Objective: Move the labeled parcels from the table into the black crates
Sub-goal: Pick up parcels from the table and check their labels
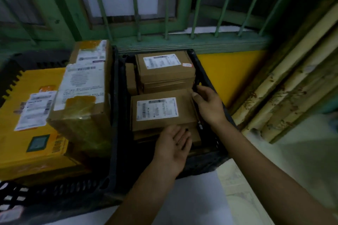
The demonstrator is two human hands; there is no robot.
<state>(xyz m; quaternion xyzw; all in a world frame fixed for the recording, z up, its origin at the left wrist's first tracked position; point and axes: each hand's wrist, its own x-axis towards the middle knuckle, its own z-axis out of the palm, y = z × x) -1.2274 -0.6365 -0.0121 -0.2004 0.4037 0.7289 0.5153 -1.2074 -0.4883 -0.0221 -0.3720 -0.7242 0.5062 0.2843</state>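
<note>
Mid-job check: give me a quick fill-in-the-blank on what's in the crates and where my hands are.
1. The right hand grips the near parcel at its far ___ corner.
2. That parcel's label is ___.
3. The flat parcel in the left crate is ___.
Missing words: right; white; yellow.

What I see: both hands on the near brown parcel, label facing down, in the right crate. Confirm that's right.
Not quite. The label faces up, white on top of the parcel. The rest holds in the head view: the left hand touches its near edge, the right hand grips its far right corner, and it sits in the right crate.
</note>
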